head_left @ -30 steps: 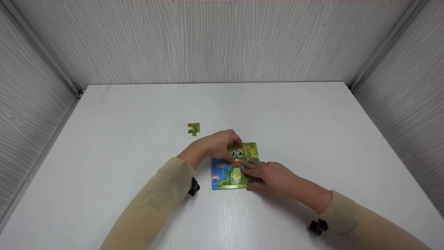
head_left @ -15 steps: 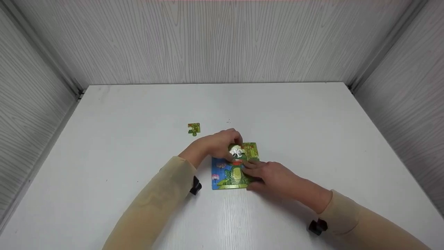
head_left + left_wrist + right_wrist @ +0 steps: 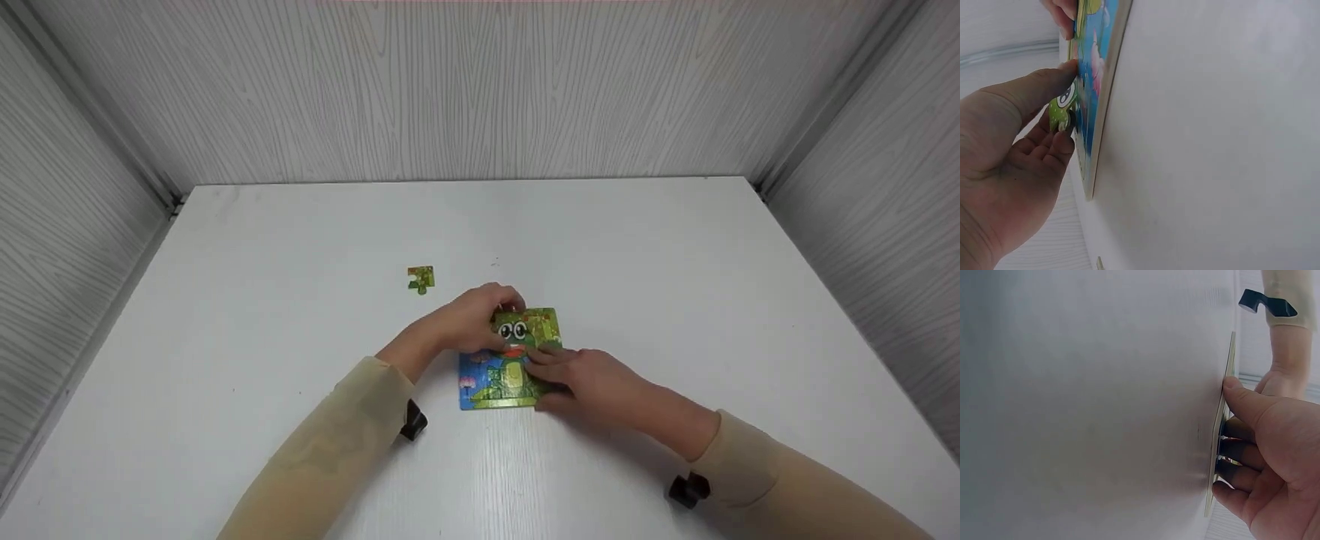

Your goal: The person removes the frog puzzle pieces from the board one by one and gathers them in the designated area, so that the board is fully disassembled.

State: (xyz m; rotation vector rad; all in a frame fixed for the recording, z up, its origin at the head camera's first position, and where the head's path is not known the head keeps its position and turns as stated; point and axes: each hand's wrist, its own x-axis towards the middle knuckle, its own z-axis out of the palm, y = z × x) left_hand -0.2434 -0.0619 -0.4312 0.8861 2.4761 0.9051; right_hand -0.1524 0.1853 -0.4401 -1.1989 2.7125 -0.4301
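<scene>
A square jigsaw puzzle board with a green frog picture lies on the white table. My left hand is at its upper left and pinches a puzzle piece with the frog's eyes between thumb and fingers. In the left wrist view that green puzzle piece stands tilted above the board's surface. My right hand rests on the board's right side, fingers spread over the picture. The right wrist view shows its thumb at the board's edge. The left hand hides the board's upper left corner.
A loose green puzzle piece lies on the table beyond and left of the board. Grey wood-grain panels stand at the back and both sides. Each wrist has a black mount.
The eye piece in my left hand tilts, catching glare half a second ago and showing its eyes clearly now. My left wrist has dropped slightly. The right hand stays put.
</scene>
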